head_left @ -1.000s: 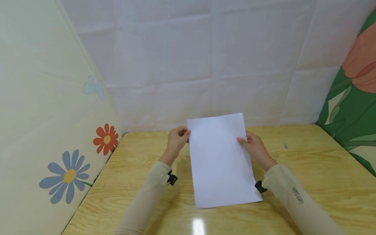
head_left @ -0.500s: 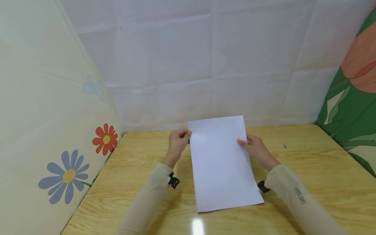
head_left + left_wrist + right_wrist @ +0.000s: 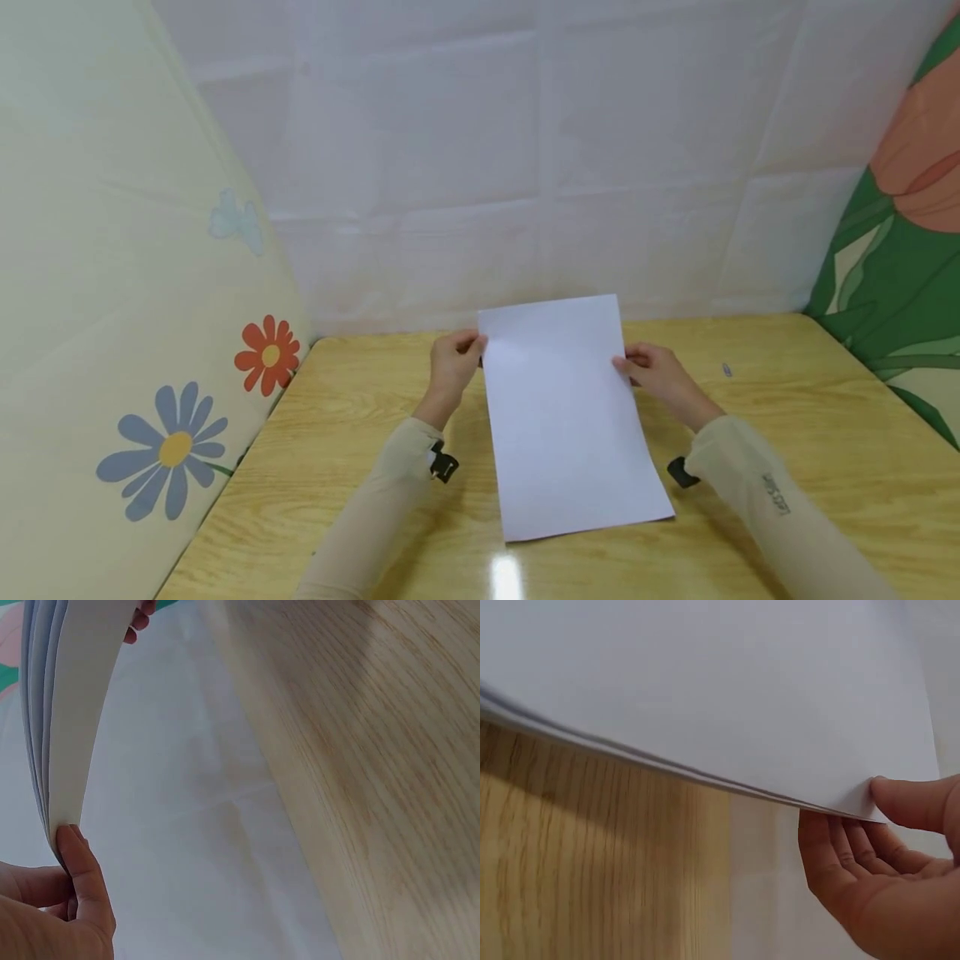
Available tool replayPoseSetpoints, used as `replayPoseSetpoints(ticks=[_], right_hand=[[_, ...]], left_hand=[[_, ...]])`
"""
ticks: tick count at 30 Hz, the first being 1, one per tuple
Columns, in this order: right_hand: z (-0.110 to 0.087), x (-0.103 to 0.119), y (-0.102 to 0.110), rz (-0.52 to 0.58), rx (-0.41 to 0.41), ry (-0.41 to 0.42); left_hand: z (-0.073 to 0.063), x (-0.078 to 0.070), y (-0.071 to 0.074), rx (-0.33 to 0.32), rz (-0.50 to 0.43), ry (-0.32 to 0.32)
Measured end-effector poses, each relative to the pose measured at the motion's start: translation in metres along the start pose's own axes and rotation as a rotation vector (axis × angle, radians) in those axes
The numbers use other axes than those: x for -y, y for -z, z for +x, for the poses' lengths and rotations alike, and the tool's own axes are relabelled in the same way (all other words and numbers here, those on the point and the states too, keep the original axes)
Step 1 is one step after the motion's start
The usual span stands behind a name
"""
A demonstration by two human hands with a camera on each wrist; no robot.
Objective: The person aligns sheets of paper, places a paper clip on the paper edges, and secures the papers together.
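Between both hands is a small stack of white paper sheets [image 3: 566,425], held tilted above the table, far edge raised. In the left wrist view the sheets [image 3: 82,697] fan slightly apart along their edge. My left hand [image 3: 453,365] pinches the left edge near the far corner, thumb on one face and fingers on the other. My right hand [image 3: 660,375] pinches the right edge near the far end; in the right wrist view its thumb lies on top of the paper [image 3: 727,697] and its fingers are underneath.
A wood-grain table [image 3: 352,417] lies beneath. On it, right of the paper, is a tiny grey item [image 3: 727,370], too small to identify. A white cloth backdrop [image 3: 450,167] stands behind, with flower-printed panels left [image 3: 112,292] and right [image 3: 900,275].
The paper stack has come slightly down and nearer. My right hand has shifted outward, so its thumb now covers less of the paper. My left hand keeps its pinch, nearly still.
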State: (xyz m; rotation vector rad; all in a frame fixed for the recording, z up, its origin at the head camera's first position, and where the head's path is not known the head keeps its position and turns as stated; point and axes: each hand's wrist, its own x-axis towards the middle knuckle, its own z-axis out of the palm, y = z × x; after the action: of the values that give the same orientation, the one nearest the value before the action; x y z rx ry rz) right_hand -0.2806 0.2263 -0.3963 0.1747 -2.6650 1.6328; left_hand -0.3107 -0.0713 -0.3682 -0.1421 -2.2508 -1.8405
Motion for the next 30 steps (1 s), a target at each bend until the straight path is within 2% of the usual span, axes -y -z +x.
replayPoseSetpoints(ticks=[7, 13, 23, 30], right_hand=[[-0.001, -0.007, 0.006, -0.001, 0.009, 0.017], [-0.004, -0.016, 0.019, -0.014, 0.005, 0.064], [-0.004, -0.025, 0.041, -0.142, -0.059, 0.026], [-0.003, -0.031, 0.057, -0.181, -0.059, 0.019]], left_hand=[[-0.001, 0.002, 0.001, 0.007, 0.006, 0.028], [-0.001, 0.004, 0.000, 0.004, 0.001, 0.030], [0.002, 0.007, -0.001, -0.007, -0.008, 0.034], [0.002, 0.007, -0.002, -0.006, -0.022, 0.050]])
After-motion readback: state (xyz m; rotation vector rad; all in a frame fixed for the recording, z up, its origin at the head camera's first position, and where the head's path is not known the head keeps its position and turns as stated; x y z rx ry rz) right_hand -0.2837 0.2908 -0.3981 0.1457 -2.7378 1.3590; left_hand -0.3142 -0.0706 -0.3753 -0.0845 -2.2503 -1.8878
